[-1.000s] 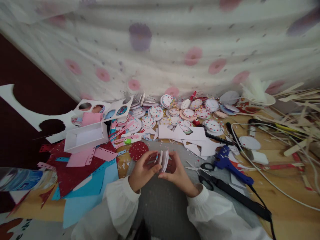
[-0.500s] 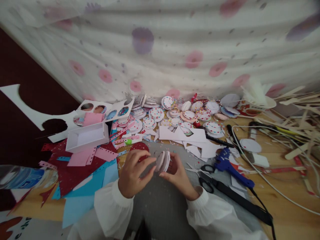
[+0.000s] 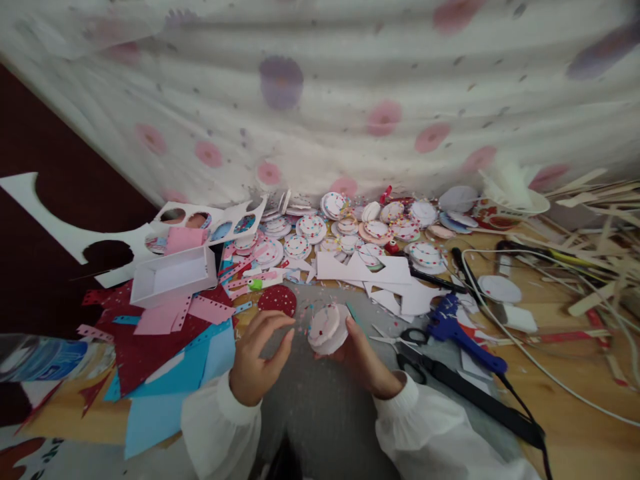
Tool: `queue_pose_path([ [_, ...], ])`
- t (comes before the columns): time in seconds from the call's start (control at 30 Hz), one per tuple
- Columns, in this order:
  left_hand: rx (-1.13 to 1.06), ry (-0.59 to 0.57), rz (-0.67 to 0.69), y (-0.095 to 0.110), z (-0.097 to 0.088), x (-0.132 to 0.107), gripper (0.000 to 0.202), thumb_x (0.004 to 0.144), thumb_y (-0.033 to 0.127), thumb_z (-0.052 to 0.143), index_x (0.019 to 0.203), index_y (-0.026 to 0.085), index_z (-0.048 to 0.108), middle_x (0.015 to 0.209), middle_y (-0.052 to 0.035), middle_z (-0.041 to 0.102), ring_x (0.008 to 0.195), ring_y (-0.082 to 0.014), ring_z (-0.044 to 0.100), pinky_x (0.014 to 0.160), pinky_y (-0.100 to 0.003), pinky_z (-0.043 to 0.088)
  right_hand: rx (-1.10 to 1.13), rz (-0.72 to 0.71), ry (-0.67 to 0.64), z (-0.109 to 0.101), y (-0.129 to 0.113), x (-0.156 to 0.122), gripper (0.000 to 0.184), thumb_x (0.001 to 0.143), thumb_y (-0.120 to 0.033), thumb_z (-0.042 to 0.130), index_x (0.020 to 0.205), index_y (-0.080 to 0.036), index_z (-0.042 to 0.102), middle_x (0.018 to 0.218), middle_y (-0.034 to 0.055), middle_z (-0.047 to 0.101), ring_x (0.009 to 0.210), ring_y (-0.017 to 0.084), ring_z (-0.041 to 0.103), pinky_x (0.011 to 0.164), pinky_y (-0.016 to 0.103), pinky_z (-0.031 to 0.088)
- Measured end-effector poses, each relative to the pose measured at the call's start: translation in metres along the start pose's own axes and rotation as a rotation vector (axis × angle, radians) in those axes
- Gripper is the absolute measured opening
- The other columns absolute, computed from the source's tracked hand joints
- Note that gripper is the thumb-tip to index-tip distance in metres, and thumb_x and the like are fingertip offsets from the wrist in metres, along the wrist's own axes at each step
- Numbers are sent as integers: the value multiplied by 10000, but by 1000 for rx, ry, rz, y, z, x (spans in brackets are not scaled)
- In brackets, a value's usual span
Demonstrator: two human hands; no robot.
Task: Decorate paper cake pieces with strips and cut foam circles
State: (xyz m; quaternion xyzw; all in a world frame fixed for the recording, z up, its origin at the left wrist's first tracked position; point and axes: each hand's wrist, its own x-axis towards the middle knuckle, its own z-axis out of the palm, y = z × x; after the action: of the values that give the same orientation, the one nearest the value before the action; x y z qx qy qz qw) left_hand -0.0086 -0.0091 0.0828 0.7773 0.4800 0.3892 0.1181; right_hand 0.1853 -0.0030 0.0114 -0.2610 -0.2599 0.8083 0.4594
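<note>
My right hand (image 3: 367, 357) grips a small tiered stack of white paper discs (image 3: 327, 330) by its right edge, above the grey mat (image 3: 310, 413). The smaller disc on top faces up and towards the left. My left hand (image 3: 263, 353) is apart from the stack, thumb and fingers spread with nothing between them. Just beyond the left fingers lies a dark red dotted paper disc (image 3: 277, 301). Tiny coloured specks are scattered on the mat around the stack. A thin teal strip shows behind my right fingers.
Scissors (image 3: 400, 340) and a blue glue gun (image 3: 453, 327) with a black cord lie right. Several decorated disc stacks (image 3: 310, 230) line the back by the flowered curtain. A white box (image 3: 175, 273), coloured paper and a plastic bottle (image 3: 45, 357) are left; wooden sticks (image 3: 610, 233) pile far right.
My left hand has drawn back from the disc stack to the left. The stack has turned in my right hand, from edge-on to showing its top. The red disc is now uncovered.
</note>
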Motion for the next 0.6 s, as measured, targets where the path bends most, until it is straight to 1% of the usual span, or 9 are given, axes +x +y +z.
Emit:
queue_pose_path([
  [0.07,-15,-29,22,2,3,1,179,887,119,565,1022,207,645,975,-62,688,951,-193,646,844,-319,515,35,58,-56,1,1,0,592,817,-695,541,1181,-232,596,1063,97,704,910,234,681,721,361,571],
  [0.13,-35,-64,43,4,6,2,189,893,111,554,1026,205,651,967,-61,702,935,-185,660,832,-305,525,54,104,-90,2,1,0,602,837,-713,486,1149,-214,616,1020,98,710,882,220,682,709,347,568],
  [0.27,-62,-108,50,5,12,3,203,900,119,536,1042,197,658,974,-71,730,922,-188,687,825,-298,545,28,137,-106,3,0,0,665,854,-756,373,1075,-187,637,920,107,713,805,212,682,672,334,554],
  [0.37,-52,-126,-7,4,16,3,225,882,171,578,1090,200,658,1026,-80,740,954,-216,699,856,-326,555,-3,123,-90,2,2,0,655,859,-753,362,1063,-194,637,876,96,716,704,188,662,650,326,544],
  [0.47,-58,-146,-66,2,20,2,246,884,184,576,1112,202,664,1052,-81,744,957,-221,708,854,-326,565,0,136,-79,0,5,2,641,868,-736,366,1069,-193,641,850,87,721,640,166,639,644,316,539],
  [0.53,-106,-142,-110,2,20,1,238,897,184,558,1105,203,673,1077,-86,741,1000,-226,701,883,-335,561,5,137,-67,-1,5,3,627,878,-707,370,1064,-178,651,861,99,725,671,178,648,647,316,537],
  [0.6,-211,-119,-176,2,19,1,211,910,208,557,1075,204,688,1121,-91,727,1075,-237,675,949,-360,538,8,112,-21,-1,4,4,542,868,-635,445,1074,-180,655,927,105,730,768,209,666,667,330,539],
])
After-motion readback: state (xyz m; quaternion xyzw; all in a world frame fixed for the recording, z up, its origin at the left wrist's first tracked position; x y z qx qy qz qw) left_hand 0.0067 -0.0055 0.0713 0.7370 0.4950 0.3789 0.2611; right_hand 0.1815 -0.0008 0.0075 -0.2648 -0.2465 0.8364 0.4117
